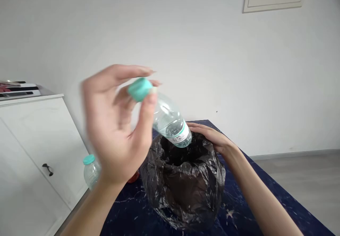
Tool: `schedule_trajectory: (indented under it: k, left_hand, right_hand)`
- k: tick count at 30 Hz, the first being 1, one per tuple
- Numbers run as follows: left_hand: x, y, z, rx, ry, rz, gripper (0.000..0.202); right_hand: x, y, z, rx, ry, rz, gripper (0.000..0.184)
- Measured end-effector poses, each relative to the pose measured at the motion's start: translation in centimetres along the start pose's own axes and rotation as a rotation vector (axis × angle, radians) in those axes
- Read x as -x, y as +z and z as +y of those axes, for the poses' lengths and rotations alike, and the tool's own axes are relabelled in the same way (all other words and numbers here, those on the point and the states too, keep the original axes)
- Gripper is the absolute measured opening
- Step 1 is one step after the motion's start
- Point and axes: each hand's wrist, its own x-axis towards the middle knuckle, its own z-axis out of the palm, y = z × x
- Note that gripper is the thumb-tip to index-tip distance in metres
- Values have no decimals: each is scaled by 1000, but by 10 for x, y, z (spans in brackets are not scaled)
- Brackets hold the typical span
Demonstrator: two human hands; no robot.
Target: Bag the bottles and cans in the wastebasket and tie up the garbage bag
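My left hand [117,122] is raised in front of me and pinches the teal cap end of a clear plastic water bottle [170,121], thumb and fingers closed round the cap [140,89]. The bottle tilts down to the right, with its labelled lower part just inside the mouth of a black plastic bag [186,183]. My right hand [212,136] rests on the bag's far rim, fingers curled over the edge and holding it apart. The left hand is blurred by motion.
The bag stands on a dark blue marbled table [278,200]. A second clear bottle with a teal cap [90,170] stands at the table's left, with something red behind my left wrist. A white cabinet [34,151] is at the left, and a white wall lies behind.
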Motion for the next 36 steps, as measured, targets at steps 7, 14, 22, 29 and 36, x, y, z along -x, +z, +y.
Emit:
schedule_trajectory:
  k: [7, 14, 22, 29, 36]
  left_hand:
    - [-11, 43, -51, 208, -157, -338, 34]
    - [8, 53, -72, 158, -265, -615, 44]
    - [27, 53, -88, 19, -457, -929, 56]
    - [38, 37, -91, -66, -479, -784, 38]
    - [68, -27, -81, -328, -527, -290, 31]
  right_hand:
    - [-6, 0, 6, -49, -17, -36, 40]
    - [-2, 3, -2, 17, -3, 39, 33]
    - [2, 3, -8, 57, 6, 10, 34]
    - [5, 3, -8, 47, 25, 13, 29]
    - [3, 0, -3, 152, -74, 21, 30]
